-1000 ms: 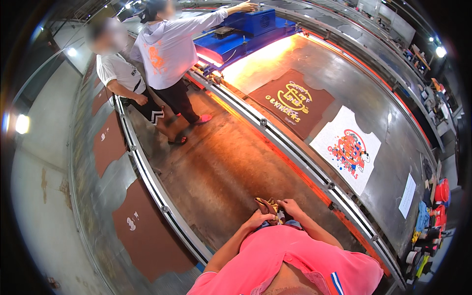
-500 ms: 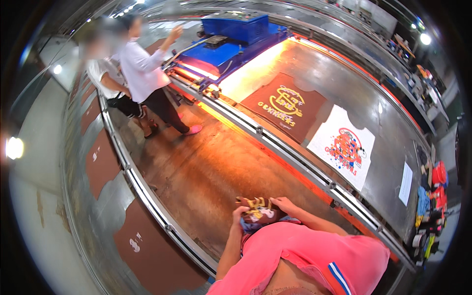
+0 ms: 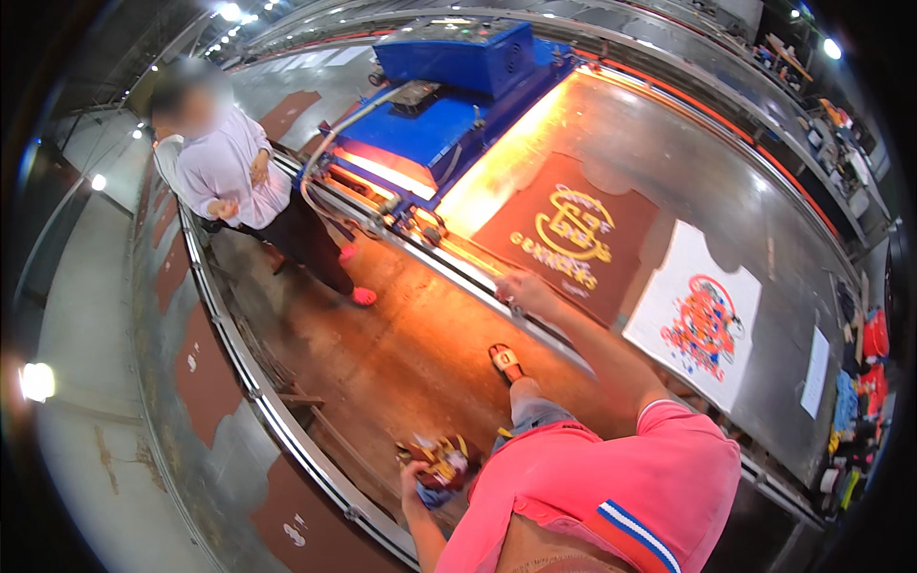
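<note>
My left hand (image 3: 414, 477) grips a crumpled brown cloth (image 3: 441, 459) with yellow and white markings, low beside my body. My right hand (image 3: 523, 291) reaches over the metal rail (image 3: 454, 267) near the lower left corner of a brown shirt panel (image 3: 564, 229) with yellow and white print; it is blurred, and I cannot tell whether it touches anything. Right of that panel, on the same metal table (image 3: 783, 248), lies a white shirt panel (image 3: 650, 325) with red and blue print.
A blue heater machine (image 3: 458, 67) glows orange underneath, straddling the table's rail. A person (image 3: 239, 181) in a light top stands in the aisle (image 3: 382, 353), partly hiding another person. A second long table (image 3: 224, 458) with brown panels (image 3: 201, 372) runs along my left. Containers (image 3: 874, 334) line the far right.
My right hand has left the cloth and stretched forward over the rail, while my left carries the cloth down leftward. The person in the light top has lowered their arm and turned round.
</note>
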`<action>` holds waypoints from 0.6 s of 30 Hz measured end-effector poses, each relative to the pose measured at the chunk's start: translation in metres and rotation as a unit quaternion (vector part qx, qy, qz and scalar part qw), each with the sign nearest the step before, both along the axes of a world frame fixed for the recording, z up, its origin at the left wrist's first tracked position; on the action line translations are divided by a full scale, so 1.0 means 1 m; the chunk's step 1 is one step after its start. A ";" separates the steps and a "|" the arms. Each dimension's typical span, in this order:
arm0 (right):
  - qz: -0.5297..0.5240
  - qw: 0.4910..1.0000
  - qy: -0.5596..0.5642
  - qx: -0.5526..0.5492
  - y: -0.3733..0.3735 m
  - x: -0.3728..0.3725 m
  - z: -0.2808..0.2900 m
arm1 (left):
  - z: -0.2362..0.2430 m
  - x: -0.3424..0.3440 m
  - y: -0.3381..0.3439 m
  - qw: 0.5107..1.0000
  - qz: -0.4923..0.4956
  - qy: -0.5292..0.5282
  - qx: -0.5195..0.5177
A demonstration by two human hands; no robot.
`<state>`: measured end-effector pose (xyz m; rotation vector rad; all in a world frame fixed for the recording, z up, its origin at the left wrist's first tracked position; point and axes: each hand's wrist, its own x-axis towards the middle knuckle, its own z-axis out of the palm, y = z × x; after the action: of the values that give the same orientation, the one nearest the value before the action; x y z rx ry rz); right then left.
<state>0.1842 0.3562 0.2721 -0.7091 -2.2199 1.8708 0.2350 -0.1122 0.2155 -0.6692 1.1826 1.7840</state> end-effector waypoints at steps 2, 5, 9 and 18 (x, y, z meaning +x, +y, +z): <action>-0.072 0.982 0.087 0.153 0.086 -0.058 0.001 | 0.002 -0.015 0.035 0.972 -0.081 -0.100 -0.198; -0.095 0.950 0.150 0.256 0.142 -0.152 0.100 | -0.086 -0.013 -0.023 0.978 -0.110 -0.105 -0.143; -0.139 0.826 0.168 0.519 0.247 -0.288 0.155 | -0.055 -0.055 0.025 0.965 -0.111 -0.099 -0.214; -0.097 0.850 -0.134 0.501 0.448 -0.486 0.271 | -0.031 -0.196 0.118 0.950 -0.101 -0.090 -0.283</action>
<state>-0.3022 0.8038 0.5433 -0.9161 -2.6774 0.3476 0.0393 0.0058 0.1845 -0.9750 1.5863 1.1816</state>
